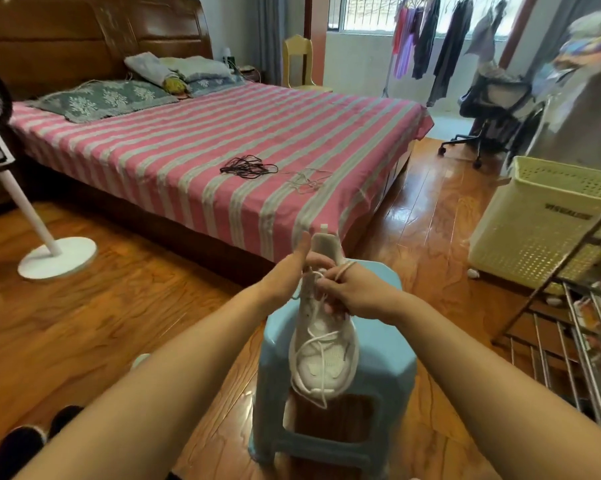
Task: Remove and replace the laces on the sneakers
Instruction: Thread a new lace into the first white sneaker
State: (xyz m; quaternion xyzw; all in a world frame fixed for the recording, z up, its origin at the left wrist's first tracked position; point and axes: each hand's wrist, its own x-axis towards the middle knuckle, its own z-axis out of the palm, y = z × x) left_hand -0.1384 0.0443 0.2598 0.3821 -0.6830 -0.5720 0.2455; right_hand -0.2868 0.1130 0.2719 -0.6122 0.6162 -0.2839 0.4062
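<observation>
1. Head view, lower centre: white mesh sneaker [321, 344] on light-blue plastic stool [382, 382], toe nearest the camera.
2. Left hand [288, 271]: fingers straight, pressed against sneaker's side.
3. Right hand [358, 289]: pinching white lace [318, 355].
4. Loose black laces [247, 167]: on pink striped bed [188, 161], mid-frame.

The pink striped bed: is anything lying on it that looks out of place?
Yes. A tangled bundle of black laces and a looser pale lace lie near the pink striped bed's foot corner, odd on bedding.

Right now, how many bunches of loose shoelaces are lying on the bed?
2. A black bunch lies on the striped bed, and a pale bunch sits just to its right, nearer the corner. More could be hidden elsewhere.
</observation>
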